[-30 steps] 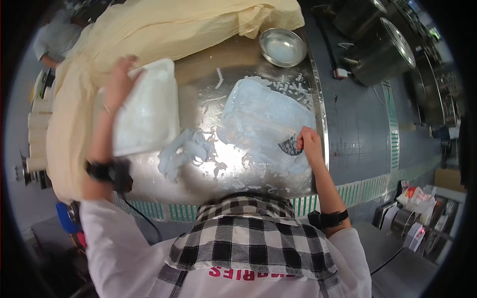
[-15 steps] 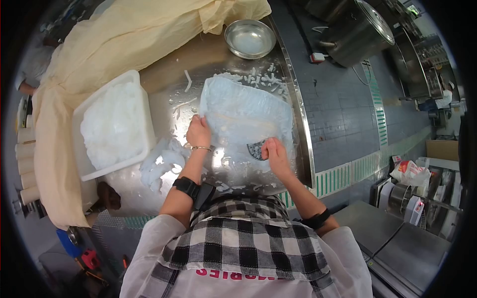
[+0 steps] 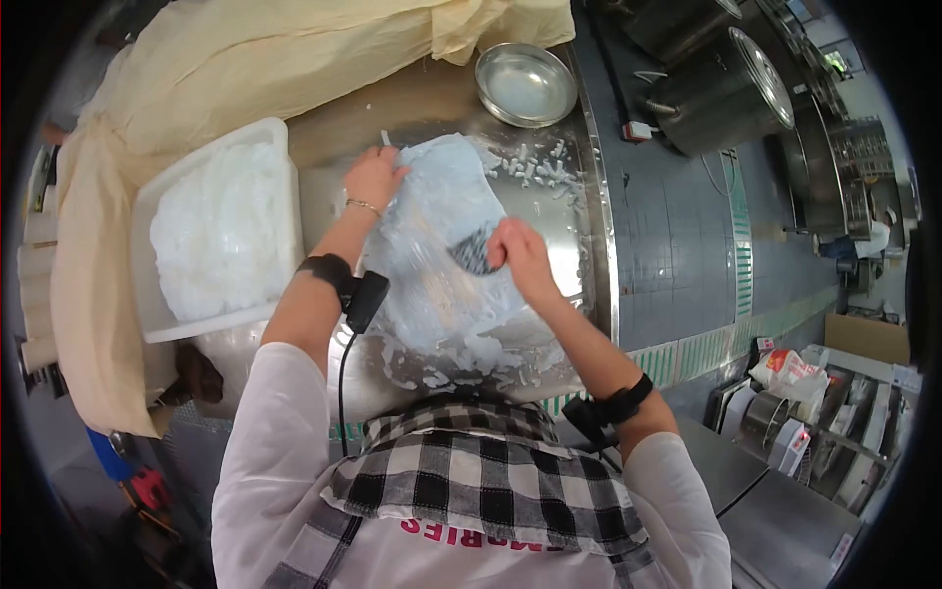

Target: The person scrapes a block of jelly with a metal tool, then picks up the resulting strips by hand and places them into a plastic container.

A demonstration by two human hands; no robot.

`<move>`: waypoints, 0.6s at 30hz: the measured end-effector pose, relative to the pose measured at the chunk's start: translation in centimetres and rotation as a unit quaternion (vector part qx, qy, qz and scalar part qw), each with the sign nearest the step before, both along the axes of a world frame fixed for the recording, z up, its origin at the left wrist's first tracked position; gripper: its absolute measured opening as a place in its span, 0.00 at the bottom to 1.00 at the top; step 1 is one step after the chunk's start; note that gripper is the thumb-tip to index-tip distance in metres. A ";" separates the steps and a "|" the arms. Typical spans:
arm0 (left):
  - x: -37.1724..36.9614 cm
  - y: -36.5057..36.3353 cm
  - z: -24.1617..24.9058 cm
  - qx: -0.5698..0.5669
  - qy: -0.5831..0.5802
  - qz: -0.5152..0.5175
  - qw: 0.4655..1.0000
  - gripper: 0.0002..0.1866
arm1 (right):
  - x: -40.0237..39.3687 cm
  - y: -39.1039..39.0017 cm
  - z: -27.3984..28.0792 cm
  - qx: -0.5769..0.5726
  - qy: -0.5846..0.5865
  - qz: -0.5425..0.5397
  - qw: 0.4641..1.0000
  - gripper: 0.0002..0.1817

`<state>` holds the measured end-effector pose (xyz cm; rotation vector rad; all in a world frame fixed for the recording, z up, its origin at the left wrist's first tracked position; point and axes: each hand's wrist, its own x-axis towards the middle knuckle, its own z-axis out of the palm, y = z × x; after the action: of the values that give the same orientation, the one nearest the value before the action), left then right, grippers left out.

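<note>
So the plastic bag point(image 3: 442, 255) is lifted up over the middle of the steel desk point(image 3: 564, 211), crumpled and see-through, with white noodle-like strips inside and a dark round print on its side. Left hand point(image 3: 371, 179) has its grip closed on the bag's top far edge, fingers pinching the film. Right hand point(image 3: 515, 257) is clamped on the bag right by the dark print, fingers curled into the plastic. Both wrists have black bands, the left one with a cable hanging off it.

Under the bag, loose white strips point(image 3: 461, 358) are scattered on the desk near the front edge, and more bits point(image 3: 535, 167) lie just past the bag. To the left, touching nothing the hands hold, sits a white tub point(image 3: 280, 187) full of the same white stuff. A metal bowl point(image 3: 525, 83) stands at the far end, and a yellowish cloth point(image 3: 226, 69) is draped along the back and left side. Big steel pots point(image 3: 721, 93) stand on the floor to the right.
</note>
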<state>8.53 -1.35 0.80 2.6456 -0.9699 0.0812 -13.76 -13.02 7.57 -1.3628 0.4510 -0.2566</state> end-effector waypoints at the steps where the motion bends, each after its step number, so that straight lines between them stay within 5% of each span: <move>1: 0.2 -0.7 -0.4 -0.024 0.004 -0.013 1.000 0.15 | 1.5 -0.8 0.1 -0.001 0.001 0.004 1.000 0.15; 9: 2.5 -2.3 -1.3 -0.087 0.094 0.065 0.990 0.14 | 10.1 -3.0 -1.1 -0.070 -0.032 0.009 0.997 0.16; 11: 2.2 -1.9 -0.8 -0.160 -0.032 0.105 0.981 0.12 | 11.8 -2.9 -1.2 -0.068 -0.029 0.024 0.997 0.15; 14: -1.0 -0.9 -1.1 -0.189 -0.025 0.016 0.982 0.13 | 14.1 -3.0 -2.1 -0.084 -0.013 0.041 0.996 0.15; 18: -4.7 -0.7 -2.0 -0.059 -0.050 0.005 0.997 0.19 | 14.5 -3.2 -4.5 -0.110 -0.033 0.053 0.992 0.15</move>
<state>3.83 -2.08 -1.19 2.5582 -0.9526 0.2678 0.74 -16.22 3.02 -1.5846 0.3009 -0.2692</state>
